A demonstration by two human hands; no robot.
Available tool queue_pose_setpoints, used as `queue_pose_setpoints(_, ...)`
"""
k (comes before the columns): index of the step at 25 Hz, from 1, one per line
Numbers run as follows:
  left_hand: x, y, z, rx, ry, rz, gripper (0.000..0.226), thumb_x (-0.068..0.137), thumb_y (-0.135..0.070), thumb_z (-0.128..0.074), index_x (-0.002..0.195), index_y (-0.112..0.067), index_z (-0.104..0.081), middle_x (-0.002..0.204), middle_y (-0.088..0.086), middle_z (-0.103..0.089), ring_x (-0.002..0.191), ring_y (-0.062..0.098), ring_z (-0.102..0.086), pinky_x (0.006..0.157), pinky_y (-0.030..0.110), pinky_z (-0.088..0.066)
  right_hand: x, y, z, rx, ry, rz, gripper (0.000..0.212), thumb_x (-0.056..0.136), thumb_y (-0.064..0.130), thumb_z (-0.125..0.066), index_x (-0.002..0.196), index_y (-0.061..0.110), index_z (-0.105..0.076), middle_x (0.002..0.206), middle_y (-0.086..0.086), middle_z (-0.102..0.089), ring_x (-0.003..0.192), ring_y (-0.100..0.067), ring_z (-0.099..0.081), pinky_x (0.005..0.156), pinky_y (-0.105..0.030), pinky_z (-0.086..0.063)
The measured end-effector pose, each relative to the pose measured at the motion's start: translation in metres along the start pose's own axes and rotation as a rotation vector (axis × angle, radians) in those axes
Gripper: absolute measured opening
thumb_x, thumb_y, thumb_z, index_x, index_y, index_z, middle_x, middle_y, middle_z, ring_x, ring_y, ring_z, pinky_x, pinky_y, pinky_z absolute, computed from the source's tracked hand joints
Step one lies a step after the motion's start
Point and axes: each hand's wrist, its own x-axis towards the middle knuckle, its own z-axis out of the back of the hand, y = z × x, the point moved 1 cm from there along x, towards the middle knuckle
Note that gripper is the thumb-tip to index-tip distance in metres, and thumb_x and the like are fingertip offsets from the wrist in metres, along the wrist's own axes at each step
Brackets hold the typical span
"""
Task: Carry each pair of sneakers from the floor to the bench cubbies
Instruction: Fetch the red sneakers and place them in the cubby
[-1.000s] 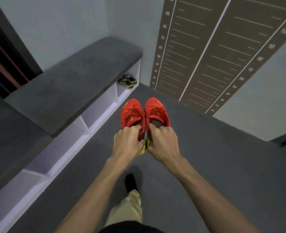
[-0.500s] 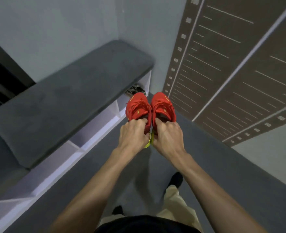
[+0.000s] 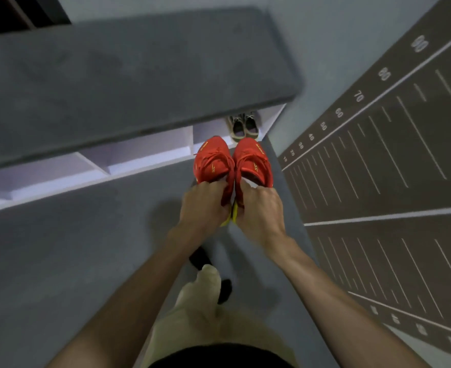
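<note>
Your left hand [image 3: 203, 205] and right hand [image 3: 261, 211] each grip one of the red sneakers [image 3: 212, 162] at its heel end, with the fingers curled over the collar and into the opening, so both hands are closed on the pair. The two shoes sit side by side with their inner edges touching, their toes pointing away from you toward the bench [image 3: 150, 158], and you hold them in the air above the grey carpet [image 3: 59, 248]. A strip of their yellow soles [image 3: 232, 217] shows between your two hands at the heels. The pair sits just in front of the white cubbies, with the toes lined up on the divider between the middle cubby [image 3: 144, 150] and the end cubby [image 3: 269, 120]. The end cubby, the one closest to the wall, holds a pair of grey sneakers [image 3: 243, 126] set side by side with their heels toward you. A dark grey cushion [image 3: 128, 83] covers the top of the bench and overhangs the cubby openings. To your right, a brown height chart [image 3: 378, 144] with white lines and numbers runs up the wall. Below your forearms you can see a beige trouser leg [image 3: 200, 301] and a foot in a black sock [image 3: 200, 257] on the carpet, near the bench front. The picture is slightly blurred around the bench edge.
</note>
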Motion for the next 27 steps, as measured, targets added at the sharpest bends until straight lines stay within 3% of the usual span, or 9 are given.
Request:
queue_pose_setpoints(4, 0.056, 0.016, -0.069, 0.026, 0.007, 0.097, 0.026, 0.084, -0.032, -0.06, 0.109, -0.025, -0.064, 0.098, 0.004, -0.07, 0.092, 0.033, -0.066, 0.072, 0.04, -0.05, 0.044, -0.051, -0.077, -0.001, 0.106, 0.042, 0.034, 0.069, 0.016, -0.053, 0.1, 0.013, -0.064, 0.072, -0.007, -0.064, 0.059, -0.031, -0.056, 0.054, -0.037, -0.049)
queue_pose_setpoints(8, 0.121, 0.046, -0.158, 0.012, 0.016, 0.185, 0.029, 0.084, -0.03, -0.06, 0.112, -0.026, -0.064, 0.099, 0.005, -0.07, 0.093, 0.034, -0.066, 0.071, 0.04, -0.048, 0.095, -0.104, -0.173, 0.023, 0.17, 0.082, 0.027, 0.074, 0.021, -0.061, 0.101, 0.017, -0.06, 0.088, -0.001, -0.067, 0.069, -0.023, -0.061, 0.058, -0.03, -0.05)
queue_pose_setpoints(12, 0.216, 0.097, -0.268, 0.032, -0.079, 0.252, 0.03, 0.083, -0.029, -0.061, 0.112, -0.025, -0.064, 0.099, 0.007, -0.069, 0.092, 0.036, -0.065, 0.068, 0.038, -0.044, 0.172, -0.164, -0.298, -0.001, 0.061, 0.229, 0.027, 0.072, 0.019, -0.064, 0.098, 0.015, -0.064, 0.077, -0.005, -0.067, 0.065, -0.027, -0.061, 0.056, -0.027, -0.029)
queue_pose_setpoints(18, 0.377, 0.197, -0.43, 0.03, -0.273, 0.268, 0.027, 0.082, -0.03, -0.065, 0.106, -0.02, -0.069, 0.095, 0.01, -0.069, 0.09, 0.038, -0.064, 0.071, 0.037, -0.045, 0.305, -0.235, -0.499, -0.052, -0.064, 0.374, 0.021, 0.065, 0.009, -0.067, 0.086, 0.011, -0.065, 0.072, -0.008, -0.066, 0.064, -0.032, -0.06, 0.06, -0.028, -0.028)
queue_pose_setpoints(22, 0.462, 0.257, -0.462, 0.056, -0.312, 0.265, 0.024, 0.078, -0.031, -0.065, 0.1, -0.024, -0.069, 0.091, 0.007, -0.069, 0.089, 0.036, -0.065, 0.074, 0.039, -0.05, 0.384, -0.24, -0.569, -0.084, -0.061, 0.381, 0.027, 0.072, 0.013, -0.064, 0.099, 0.017, -0.064, 0.08, -0.008, -0.07, 0.077, -0.033, -0.064, 0.067, -0.032, -0.035)
queue_pose_setpoints(27, 0.535, 0.297, -0.475, 0.083, -0.379, 0.222, 0.022, 0.082, -0.029, -0.062, 0.101, -0.022, -0.07, 0.094, 0.01, -0.069, 0.09, 0.037, -0.064, 0.068, 0.035, -0.041, 0.454, -0.245, -0.615, -0.077, -0.103, 0.36, 0.023, 0.079, 0.016, -0.064, 0.102, 0.015, -0.063, 0.09, -0.013, -0.071, 0.087, -0.037, -0.064, 0.075, -0.037, -0.042)
